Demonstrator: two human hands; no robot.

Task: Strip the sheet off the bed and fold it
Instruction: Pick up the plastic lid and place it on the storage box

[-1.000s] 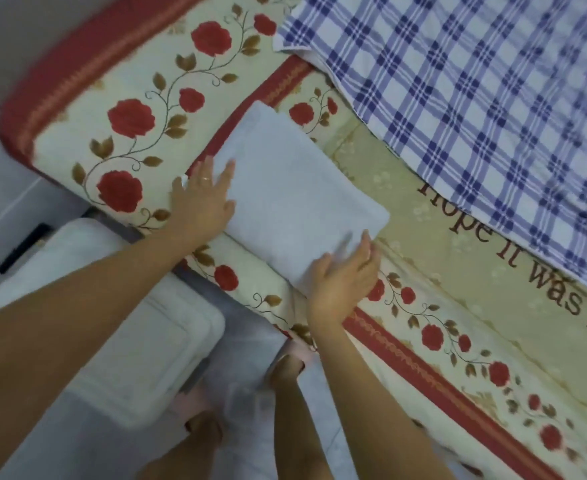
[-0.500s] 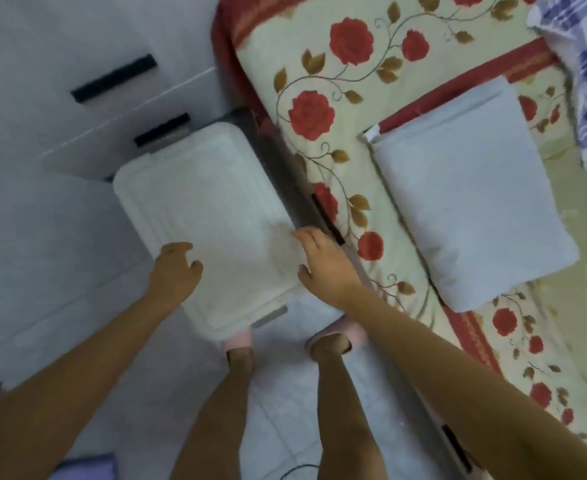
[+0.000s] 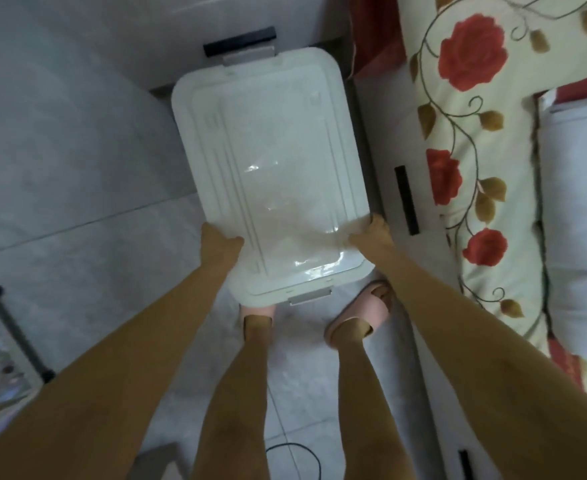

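Folding looks finished, sheet (image 3: 579, 202) on the bed (image 3: 475, 98). Your left hand (image 3: 221, 242) and right hand (image 3: 371, 233) grip the lid (image 3: 271, 168); lift evenly.

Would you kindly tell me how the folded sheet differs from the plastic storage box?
The folded sheet lies untouched on the bed; the plastic storage box is down beside it, held by the left hand and right hand. The sheet is soft cloth; the box is glossy. Both are whitish.

head cam | worn, wide-angle | faces steeply down | close over lidded bin (image 3: 271, 174) beside bed (image 3: 475, 168)
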